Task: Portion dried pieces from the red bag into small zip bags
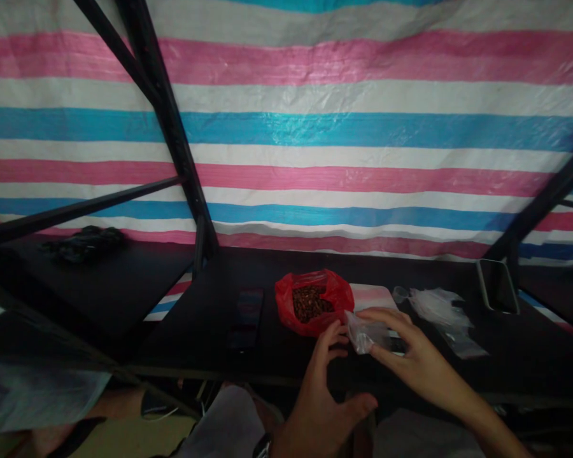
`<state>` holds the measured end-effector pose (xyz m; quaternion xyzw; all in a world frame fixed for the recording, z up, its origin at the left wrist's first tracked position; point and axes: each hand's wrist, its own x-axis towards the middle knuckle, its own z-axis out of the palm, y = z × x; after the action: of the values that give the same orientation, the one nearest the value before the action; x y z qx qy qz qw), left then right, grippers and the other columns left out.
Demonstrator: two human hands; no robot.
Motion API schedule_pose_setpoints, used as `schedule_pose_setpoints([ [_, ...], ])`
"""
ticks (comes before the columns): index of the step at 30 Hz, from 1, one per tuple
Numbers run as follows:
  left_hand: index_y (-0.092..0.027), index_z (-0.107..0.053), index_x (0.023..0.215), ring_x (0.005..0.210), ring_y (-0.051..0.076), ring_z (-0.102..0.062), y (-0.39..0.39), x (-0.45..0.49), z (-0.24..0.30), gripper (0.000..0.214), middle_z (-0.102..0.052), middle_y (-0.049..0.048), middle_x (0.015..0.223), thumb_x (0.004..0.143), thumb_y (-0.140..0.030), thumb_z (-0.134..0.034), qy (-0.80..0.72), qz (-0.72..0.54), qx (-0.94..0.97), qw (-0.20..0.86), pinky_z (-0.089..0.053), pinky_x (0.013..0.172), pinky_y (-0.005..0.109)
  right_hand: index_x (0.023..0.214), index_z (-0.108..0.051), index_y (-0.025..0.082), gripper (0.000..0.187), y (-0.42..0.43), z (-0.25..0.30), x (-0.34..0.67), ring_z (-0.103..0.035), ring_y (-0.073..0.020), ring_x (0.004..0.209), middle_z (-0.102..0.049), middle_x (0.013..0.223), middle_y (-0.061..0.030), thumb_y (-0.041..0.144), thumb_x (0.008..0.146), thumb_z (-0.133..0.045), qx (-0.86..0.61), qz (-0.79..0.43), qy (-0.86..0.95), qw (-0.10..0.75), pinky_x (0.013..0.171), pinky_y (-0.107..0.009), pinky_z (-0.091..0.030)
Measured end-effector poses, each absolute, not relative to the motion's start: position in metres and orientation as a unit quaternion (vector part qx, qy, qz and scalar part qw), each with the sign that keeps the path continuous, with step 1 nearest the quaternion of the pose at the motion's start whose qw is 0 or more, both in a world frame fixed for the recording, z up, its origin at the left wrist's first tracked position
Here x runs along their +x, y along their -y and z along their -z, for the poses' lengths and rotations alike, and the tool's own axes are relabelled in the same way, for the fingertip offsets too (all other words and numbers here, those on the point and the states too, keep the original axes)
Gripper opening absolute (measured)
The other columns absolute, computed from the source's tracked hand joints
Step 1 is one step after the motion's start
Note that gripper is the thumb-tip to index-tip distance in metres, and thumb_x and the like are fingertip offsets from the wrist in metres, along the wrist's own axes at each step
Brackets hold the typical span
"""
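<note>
- Clear, crinkled plastic bag (363,336) in the right hand (415,350), over the flat black tabletop (195,340), just beside a glossy red plastic bag (285,313) of small brown pieces (310,304)!
- Right thumb below, fingers above: they pinch it, probably to steady that thin film.
- Left hand (322,388) is spread, thumb well apart from the curved fingers; whether its fingertips touch the clear film, I can't tell.
- Red rim gapes wide, likely for easy reach inside.
- Right forearm slants in from the lower right; left hand points up and away.
</note>
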<state>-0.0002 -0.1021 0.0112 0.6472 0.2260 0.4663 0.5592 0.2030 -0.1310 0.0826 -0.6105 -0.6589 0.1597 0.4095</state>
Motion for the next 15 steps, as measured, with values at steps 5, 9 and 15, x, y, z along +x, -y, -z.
schedule_pose_setpoints([
  [5,-0.019,-0.059,0.145,0.131,0.030,-0.067,0.088,0.027,-0.026,0.076,-0.070,0.0144,0.142,0.085,-0.060,-0.082,-0.222,-0.489,0.526,0.659,-0.052,0.114,0.042,0.126,-0.076,0.035,0.041,0.115,-0.073,0.178,-0.067,-0.0278,0.124,-0.076,0.128,-0.0053,0.022,0.088,-0.071,-0.554,-0.148,0.689,0.444,0.109,-0.046,-0.052],
  [9,-0.017,-0.074,0.119,0.104,0.026,-0.075,0.065,0.039,-0.036,0.056,-0.081,0.0104,0.113,0.085,-0.061,-0.081,-0.246,-0.512,0.512,0.644,-0.059,0.095,0.036,0.129,-0.072,0.034,0.038,0.106,-0.061,0.171,-0.066,-0.0276,0.126,-0.077,0.129,-0.0055,0.022,0.093,-0.068,-0.538,-0.090,0.703,0.455,0.111,-0.047,-0.049],
  [15,-0.019,-0.076,0.107,0.105,0.025,-0.077,0.056,0.022,-0.036,0.035,-0.082,0.0100,0.111,0.089,-0.048,-0.080,-0.297,-0.577,0.528,0.548,-0.060,0.096,0.035,0.140,-0.065,0.033,0.040,0.104,-0.059,0.202,-0.063,-0.0277,0.132,-0.072,0.139,-0.0077,0.035,0.100,-0.063,-0.577,-0.028,0.703,0.415,0.111,-0.045,-0.049],
])
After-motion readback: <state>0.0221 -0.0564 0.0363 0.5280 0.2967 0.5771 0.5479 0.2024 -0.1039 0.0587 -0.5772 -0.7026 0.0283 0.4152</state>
